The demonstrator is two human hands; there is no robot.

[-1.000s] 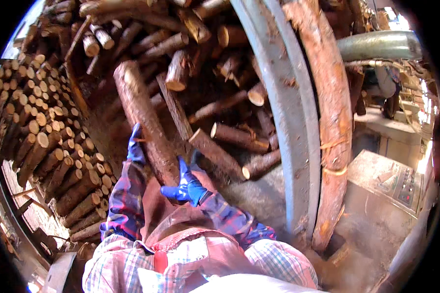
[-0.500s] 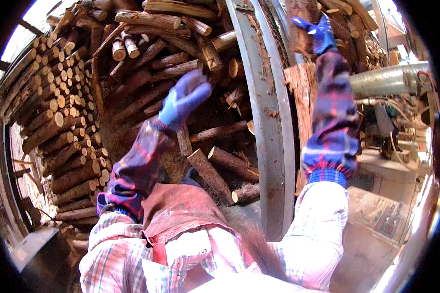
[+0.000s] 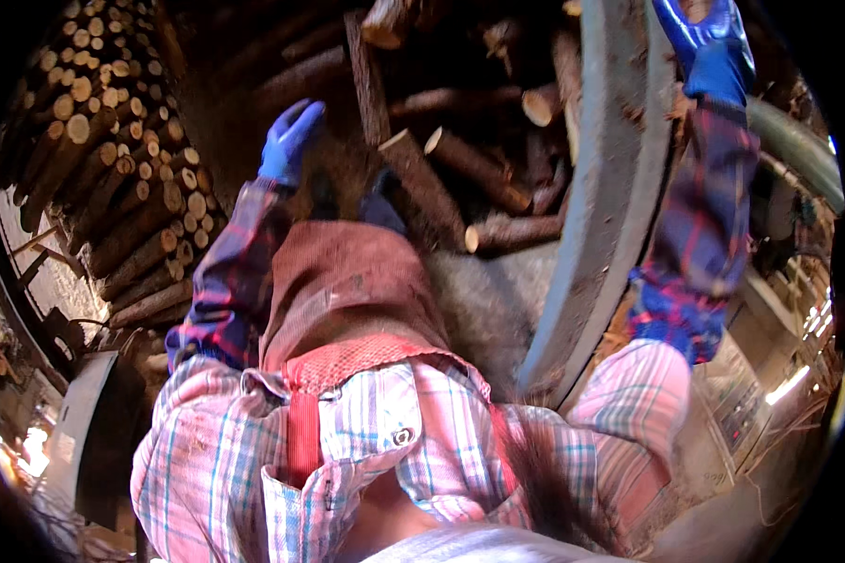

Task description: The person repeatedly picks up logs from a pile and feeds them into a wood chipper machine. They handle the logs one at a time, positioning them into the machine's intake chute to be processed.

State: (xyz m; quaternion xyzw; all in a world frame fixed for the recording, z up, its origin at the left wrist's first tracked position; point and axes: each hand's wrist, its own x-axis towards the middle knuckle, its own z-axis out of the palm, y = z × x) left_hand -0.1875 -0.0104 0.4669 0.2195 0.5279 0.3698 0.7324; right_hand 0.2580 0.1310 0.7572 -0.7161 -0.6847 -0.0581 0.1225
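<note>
My left hand (image 3: pixel 289 141), in a blue glove, reaches forward over the dark gap in front of a loose pile of short logs (image 3: pixel 460 169). Its fingers are apart and it holds nothing. My right hand (image 3: pixel 714 47), also in a blue glove, is raised high at the top right. It rests against the far edge of a curved grey metal beam (image 3: pixel 610 188). Whether its fingers grip the beam is not visible. A log with a pale cut end (image 3: pixel 413 150) lies closest to my left hand. My red apron (image 3: pixel 347 281) and plaid sleeves fill the middle.
A tall stack of logs with round cut ends (image 3: pixel 113 141) lines the left side. A grey pipe (image 3: pixel 798 150) runs behind my right arm. Sawdust-covered ground (image 3: pixel 488 310) lies between the apron and the beam. A dark metal frame (image 3: pixel 94 432) sits low left.
My left hand has dropped from head height toward the log pile. My right hand stays raised by the beam. The view has tilted further down onto my chest.
</note>
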